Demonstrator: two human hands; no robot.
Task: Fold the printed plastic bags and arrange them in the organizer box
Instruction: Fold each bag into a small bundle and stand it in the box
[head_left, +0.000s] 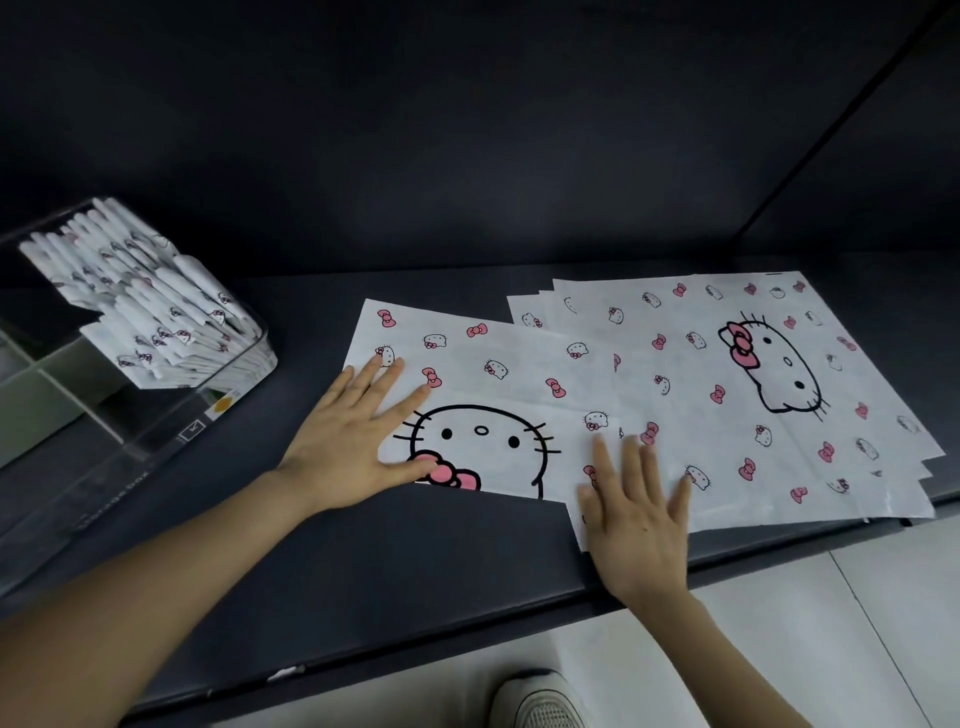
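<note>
Bag (493, 364), centre of frame: thin white plastic film, matt, smooth, pink and black print.
Stack of bags (727, 441), right: same film, faint wrinkles.
Organizer box (171, 415), left: clear hard plastic, glossy, reflections on wall.
Counter (363, 571): dark, matt, smooth.
Floor (857, 623), lower right: pale smooth tiles.
Shoe (540, 701), bottom edge: white woven cloth.

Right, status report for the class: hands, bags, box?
Left hand flat on single unfolded bag. Right hand flat on bag stack. Single bag overlaps the stack's left edge. Folded bags already in organizer box.
</note>
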